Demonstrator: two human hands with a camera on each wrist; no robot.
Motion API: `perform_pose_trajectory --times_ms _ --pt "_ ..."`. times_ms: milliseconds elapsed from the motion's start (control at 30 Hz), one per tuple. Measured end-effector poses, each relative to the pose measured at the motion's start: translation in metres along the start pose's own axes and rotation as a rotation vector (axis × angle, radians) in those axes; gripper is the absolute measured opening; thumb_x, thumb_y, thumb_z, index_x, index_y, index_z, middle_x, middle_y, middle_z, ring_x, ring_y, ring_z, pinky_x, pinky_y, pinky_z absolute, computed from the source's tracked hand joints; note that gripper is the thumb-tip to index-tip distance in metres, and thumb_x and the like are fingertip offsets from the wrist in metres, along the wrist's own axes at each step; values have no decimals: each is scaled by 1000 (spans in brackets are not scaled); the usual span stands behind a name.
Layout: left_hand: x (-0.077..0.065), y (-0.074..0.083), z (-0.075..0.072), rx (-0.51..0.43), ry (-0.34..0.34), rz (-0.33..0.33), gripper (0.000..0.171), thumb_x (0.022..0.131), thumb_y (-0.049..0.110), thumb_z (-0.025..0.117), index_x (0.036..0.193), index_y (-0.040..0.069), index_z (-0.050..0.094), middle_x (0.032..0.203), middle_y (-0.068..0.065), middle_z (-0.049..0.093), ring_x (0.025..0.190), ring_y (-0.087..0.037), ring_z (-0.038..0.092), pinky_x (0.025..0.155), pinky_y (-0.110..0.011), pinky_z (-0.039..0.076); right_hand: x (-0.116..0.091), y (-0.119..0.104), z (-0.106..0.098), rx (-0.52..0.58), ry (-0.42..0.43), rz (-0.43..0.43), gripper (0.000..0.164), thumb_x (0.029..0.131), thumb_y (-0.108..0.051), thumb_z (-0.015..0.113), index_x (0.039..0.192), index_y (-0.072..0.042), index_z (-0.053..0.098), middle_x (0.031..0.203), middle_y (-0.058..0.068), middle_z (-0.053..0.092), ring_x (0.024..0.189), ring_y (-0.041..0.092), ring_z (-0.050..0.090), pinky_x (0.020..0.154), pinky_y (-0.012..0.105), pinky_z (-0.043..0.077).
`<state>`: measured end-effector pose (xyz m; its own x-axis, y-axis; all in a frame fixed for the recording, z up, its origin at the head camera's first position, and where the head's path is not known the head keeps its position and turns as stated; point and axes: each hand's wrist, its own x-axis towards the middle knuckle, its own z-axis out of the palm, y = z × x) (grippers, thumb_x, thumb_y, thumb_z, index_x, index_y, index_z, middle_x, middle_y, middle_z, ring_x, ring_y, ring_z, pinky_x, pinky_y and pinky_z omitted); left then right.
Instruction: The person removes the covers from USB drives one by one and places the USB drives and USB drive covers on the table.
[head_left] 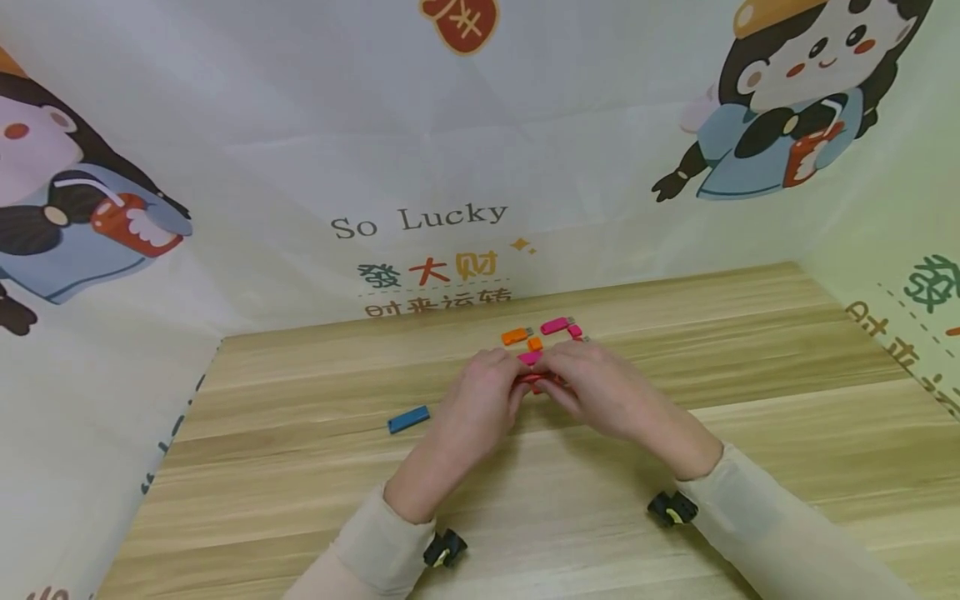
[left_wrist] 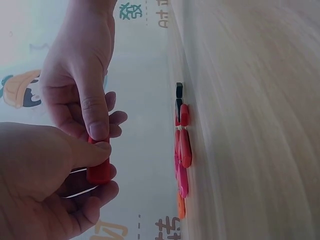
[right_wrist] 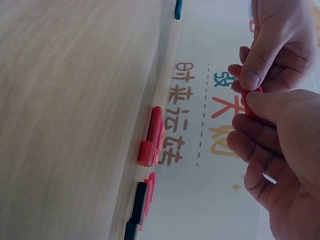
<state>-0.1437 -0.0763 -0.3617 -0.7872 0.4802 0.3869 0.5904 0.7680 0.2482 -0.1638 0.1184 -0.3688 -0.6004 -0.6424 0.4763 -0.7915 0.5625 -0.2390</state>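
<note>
Both hands meet over the table and pinch one red USB stick (left_wrist: 99, 171) between thumbs and fingers. My left hand (head_left: 480, 396) grips one end and my right hand (head_left: 603, 387) the other. In the right wrist view, the stick's red edge (right_wrist: 246, 103) shows between the two thumbs; the fingers cover much of it. Just beyond the hands lie a pink USB stick (head_left: 556, 326) and an orange USB stick (head_left: 515, 337), their metal plugs bare. A small orange cap (head_left: 535, 343) and a pink cap (head_left: 574, 331) lie beside them.
Left of the hands lies a blue USB stick (head_left: 408, 419) on the wooden table (head_left: 300, 500). More red pieces (right_wrist: 155, 125) and dark pieces (right_wrist: 139, 202) rest on the tabletop, partly hidden by the hands in the head view. A printed cloth (head_left: 300, 150) hangs behind the table.
</note>
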Motion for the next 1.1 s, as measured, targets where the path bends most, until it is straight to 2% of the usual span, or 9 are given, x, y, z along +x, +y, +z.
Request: perform_pose_trajectory --times_ms 733,1100 --pt "1 -1 -2 -25 12 55 12 95 14 67 102 6 73 96 -2 70 89 -17 61 84 -29 50 0 0 -3 9 -25 -38 19 93 -11 69 112 -7 70 105 2 71 96 16 66 86 31 52" --pt "2 -3 -1 -50 32 113 16 93 10 69 108 5 74 103 -3 73 92 -16 65 85 -28 49 -1 3 -4 60 -7 -94 24 92 -8 69 116 -5 71 113 5 71 105 18 66 91 31 51"
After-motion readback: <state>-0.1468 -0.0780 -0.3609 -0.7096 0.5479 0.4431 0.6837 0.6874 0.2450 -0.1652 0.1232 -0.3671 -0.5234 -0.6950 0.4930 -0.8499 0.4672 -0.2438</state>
